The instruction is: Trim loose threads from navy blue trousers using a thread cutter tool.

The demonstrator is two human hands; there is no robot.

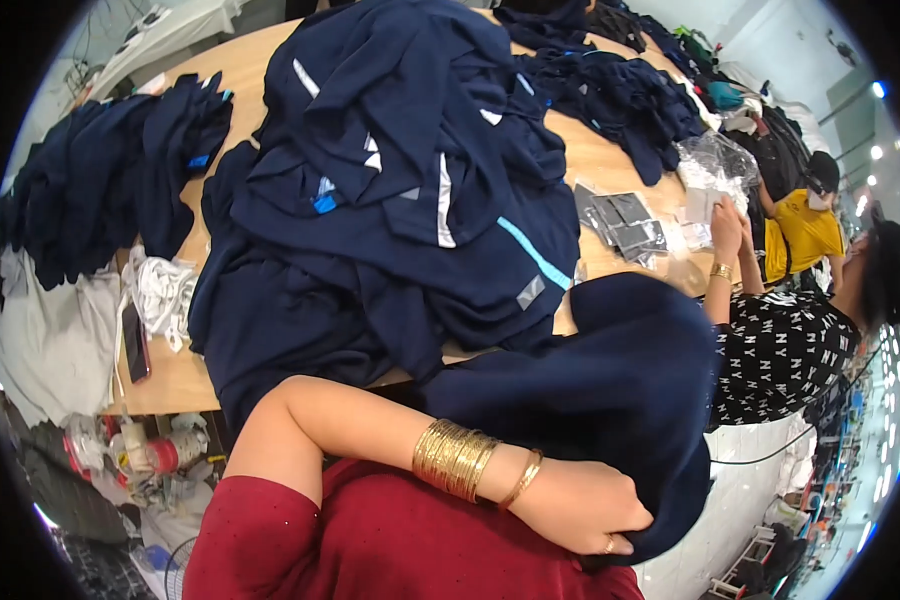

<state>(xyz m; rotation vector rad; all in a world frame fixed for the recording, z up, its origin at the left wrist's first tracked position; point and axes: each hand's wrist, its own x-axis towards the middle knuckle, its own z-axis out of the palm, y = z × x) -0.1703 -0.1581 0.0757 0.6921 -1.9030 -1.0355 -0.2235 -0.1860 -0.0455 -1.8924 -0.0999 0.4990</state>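
My left hand [585, 505] reaches across my body to the lower right, its fingers closed on the edge of a navy blue garment [610, 390]. That garment hangs raised and slightly blurred over the table's near edge. My right hand does not show; the cloth may cover it. Straight ahead, a large heap of navy garments [390, 130] lies on the table, with white strips and a light blue band [535, 253] on the cloth. Gold bangles [455, 458] circle my left wrist.
On the wooden table [175, 388] lie more navy garments [110, 180], white cloth [162, 295], a phone [135, 345] and packets in clear plastic [625, 225]. A co-worker in a black patterned top [785, 350] handles plastic at right; another wears yellow [808, 235]. A machine [155, 452] sits lower left.
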